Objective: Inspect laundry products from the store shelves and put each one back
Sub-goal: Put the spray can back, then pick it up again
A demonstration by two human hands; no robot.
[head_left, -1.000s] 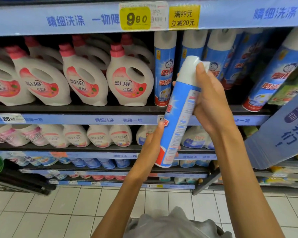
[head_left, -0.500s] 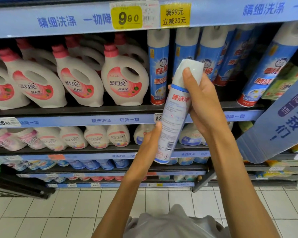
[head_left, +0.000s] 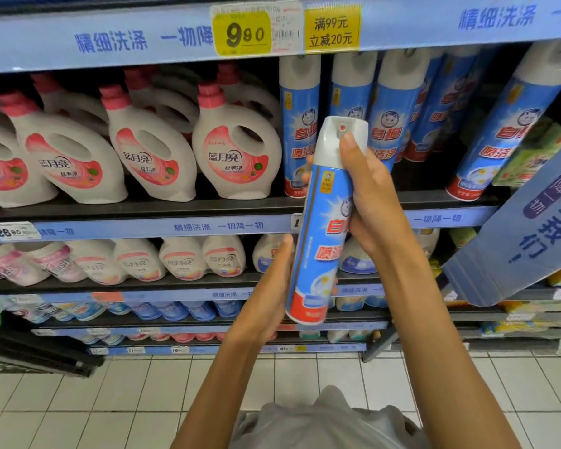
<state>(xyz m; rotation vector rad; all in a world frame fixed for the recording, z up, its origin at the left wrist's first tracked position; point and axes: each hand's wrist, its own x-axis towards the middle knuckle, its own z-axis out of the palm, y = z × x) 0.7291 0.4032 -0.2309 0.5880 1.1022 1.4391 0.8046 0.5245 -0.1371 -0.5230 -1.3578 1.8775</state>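
Blue-and-white spray can (head_left: pixel 321 228) sits centre frame, off the shelf, tilted with its white cap toward 1 o'clock and its red base toward 7 o'clock. Right hand (head_left: pixel 374 202) grasps the upper half, fingers wrapped round the body, thumb up on the cap by the red nozzle dot. Left hand (head_left: pixel 274 286) clasps the lower part from the 9 o'clock side, its fingers hidden behind the can. Front label faces the camera. Behind it, matching spray cans (head_left: pixel 300 124) stand in a row on the dark shelf (head_left: pixel 149 210); white detergent jugs (head_left: pixel 237 150) with pink caps at 9 o'clock. Yellow price tag (head_left: pixel 242 34) at 12 o'clock reads 9.90. White tiled floor (head_left: pixel 78 403) at 6 o'clock.
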